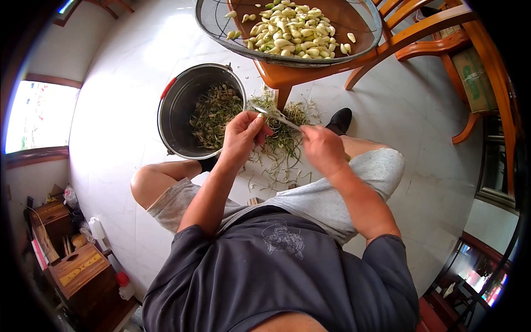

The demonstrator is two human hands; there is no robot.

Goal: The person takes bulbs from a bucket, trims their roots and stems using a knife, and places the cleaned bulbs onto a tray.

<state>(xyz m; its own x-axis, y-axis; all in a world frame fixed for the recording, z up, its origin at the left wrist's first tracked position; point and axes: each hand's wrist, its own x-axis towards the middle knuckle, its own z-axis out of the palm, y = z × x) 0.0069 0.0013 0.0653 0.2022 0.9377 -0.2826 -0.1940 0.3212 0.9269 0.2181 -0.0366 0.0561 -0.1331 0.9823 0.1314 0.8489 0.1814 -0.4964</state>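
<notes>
My left hand (241,137) pinches a small pale bulb (260,115) between thumb and fingertips, close to the bucket's right rim. In my right hand (324,150) is a knife (280,118) with a narrow metal blade, its handle wrapped by my fingers. The blade points left, and its tip end overlaps the area just above the bulb in this view. Below both hands, green and white trimmings (283,141) are strewn over the floor. A metal bucket (167,128) with a red grip on its rim stands to the left, with dry stalks and trimmings inside.
A wide mesh basket (214,40) with many pale peeled bulbs (293,33) rests on a wooden chair (310,73) ahead. More wooden chair parts (431,33) and a cardboard box (474,80) are at the right. Wooden cabinets (83,268) stand at the lower left.
</notes>
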